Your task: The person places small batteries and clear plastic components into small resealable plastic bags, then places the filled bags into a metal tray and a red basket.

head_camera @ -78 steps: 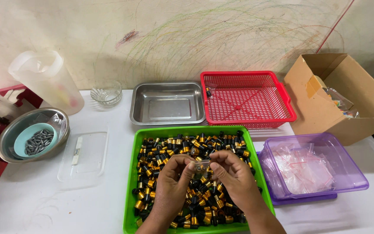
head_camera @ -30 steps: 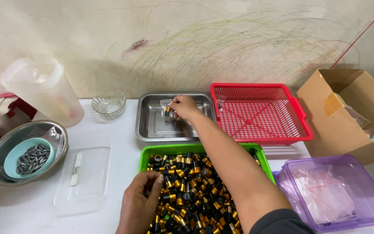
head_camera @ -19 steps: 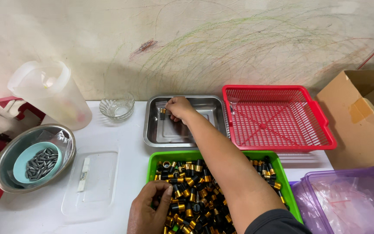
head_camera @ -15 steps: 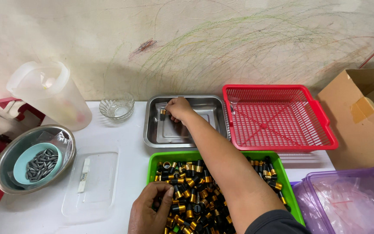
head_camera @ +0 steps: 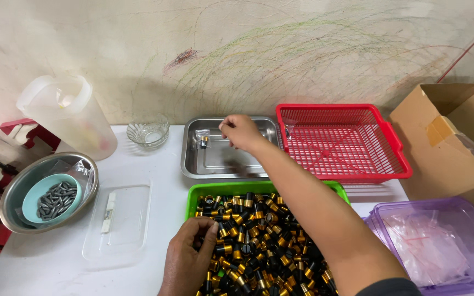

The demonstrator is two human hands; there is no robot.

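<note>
Since the frame half a second ago, the right hand [head_camera: 241, 131] has been lifted slightly off the small black-and-gold piece [head_camera: 203, 141], which is now seen lying alone in the far left corner of the steel tray [head_camera: 215, 164]. That piece lies just to the left of the right hand, apart from it, standing roughly upright as far as can be told. The right hand is held over the tray with fingers loosely curled and nothing seen in them. The left hand [head_camera: 188, 263] is much farther off, its fingers spread and dipped among the heap of like pieces in the green bin [head_camera: 204, 190], nearer the body. A red basket [head_camera: 342, 141] sits beside the tray on the right.
</note>
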